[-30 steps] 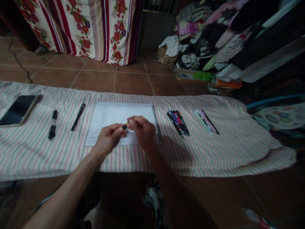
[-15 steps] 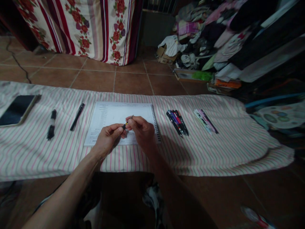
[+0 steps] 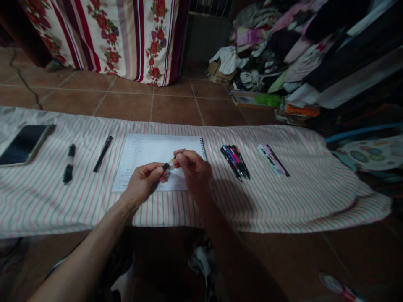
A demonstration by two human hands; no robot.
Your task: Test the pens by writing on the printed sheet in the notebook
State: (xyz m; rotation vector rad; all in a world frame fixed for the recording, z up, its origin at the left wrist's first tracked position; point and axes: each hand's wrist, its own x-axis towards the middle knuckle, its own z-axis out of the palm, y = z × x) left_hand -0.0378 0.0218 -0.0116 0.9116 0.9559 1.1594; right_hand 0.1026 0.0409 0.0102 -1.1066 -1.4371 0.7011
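Above an open spiral notebook (image 3: pixel 154 147), my two hands work close together. My left hand (image 3: pixel 146 178) pinches a short black cap-like pen piece (image 3: pixel 166 166) between thumb and forefinger. In the fingertips of my right hand (image 3: pixel 197 167) is a slim pen (image 3: pixel 174 159) with a yellow band, its thin far end poking out above the fingers. A narrow pale section shows between the black piece and the yellow band; whether the two parts still touch cannot be made out. My right fingers hide most of the pen.
Left of the notebook lie a black pen (image 3: pixel 103 154), a thicker black marker (image 3: pixel 69 163) and a phone (image 3: pixel 25 144). To the right rest several dark pens (image 3: pixel 235 162) and a group of pastel pens (image 3: pixel 273 160). Striped cloth (image 3: pixel 283 201) covers the low table; clothes (image 3: pixel 267 46) are piled beyond.
My right hand has shifted to the right with the slim pen, widening the space from my left hand. A pale section now shows between them. My left hand has hardly moved.
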